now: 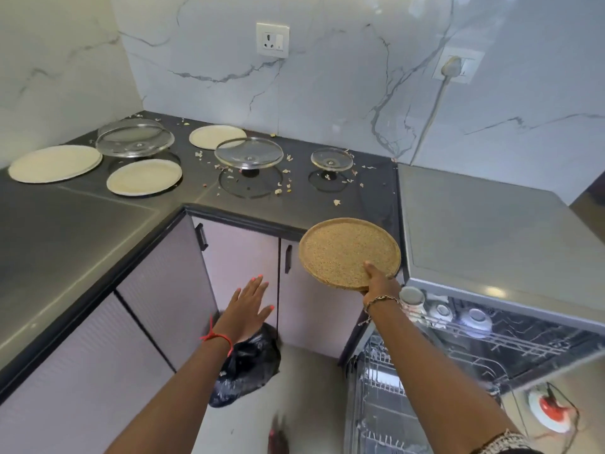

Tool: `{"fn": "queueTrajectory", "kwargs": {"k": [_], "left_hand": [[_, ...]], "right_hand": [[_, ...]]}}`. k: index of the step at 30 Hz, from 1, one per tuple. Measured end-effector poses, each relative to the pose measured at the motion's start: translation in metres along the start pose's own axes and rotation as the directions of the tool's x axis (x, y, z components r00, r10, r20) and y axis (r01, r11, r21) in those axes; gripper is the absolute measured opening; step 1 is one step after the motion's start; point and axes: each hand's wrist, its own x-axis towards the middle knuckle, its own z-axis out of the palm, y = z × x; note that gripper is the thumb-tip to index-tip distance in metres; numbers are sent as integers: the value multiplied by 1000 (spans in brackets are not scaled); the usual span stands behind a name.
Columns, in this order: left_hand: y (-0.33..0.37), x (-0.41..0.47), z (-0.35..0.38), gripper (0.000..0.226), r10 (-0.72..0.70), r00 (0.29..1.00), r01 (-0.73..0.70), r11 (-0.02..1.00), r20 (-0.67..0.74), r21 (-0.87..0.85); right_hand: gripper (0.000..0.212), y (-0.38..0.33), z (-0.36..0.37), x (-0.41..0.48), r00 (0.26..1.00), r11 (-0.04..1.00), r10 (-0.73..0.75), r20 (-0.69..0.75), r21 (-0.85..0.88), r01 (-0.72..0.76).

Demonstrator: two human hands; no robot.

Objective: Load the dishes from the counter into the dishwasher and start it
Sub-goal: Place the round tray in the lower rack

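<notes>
You are mid-carry: your right hand (381,283) pinches the near rim of the brown speckled plate (343,250), thumb on top, holding it in the air off the counter (82,217) edge, just beside the open dishwasher (540,315). Next, I'd judge, you must tip it on edge and lower it between the lower rack (376,391) tines. Your left hand (250,304) hovers empty, fingers spread, before the cabinet doors (242,253).

No writing, brand or number can be read on the plates (55,163), the dishwasher (510,339) or the wall socket (272,40).
</notes>
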Motion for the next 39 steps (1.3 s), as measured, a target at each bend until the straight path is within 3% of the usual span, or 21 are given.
{"fn": "queueTrajectory", "kwargs": {"k": [4,7,13,24,31,39], "left_hand": [[18,-59,26,65,1,1000,-1,998,4,-58],[34,-104,44,69,2,1000,-1,997,14,-73],[70,-168,76,76,22,997,-19,999,70,-48],[159,-203,140,75,160,972,-156,987,169,-37],[253,-199,182,74,205,952,-197,979,229,-58],[372,-196,245,74,199,939,-184,980,281,-80]], "right_hand": [[50,23,-54,-35,999,1000,10,30,27,-11],[63,41,-102,-57,999,999,31,-10,-24,-31],[59,64,-187,-90,991,992,99,-94,-68,-106],[22,65,-322,-101,980,985,90,-179,-131,-114],[13,36,-419,-68,977,971,49,-209,-217,-95],[40,-13,-530,-12,986,959,32,-165,-274,-77]]}}
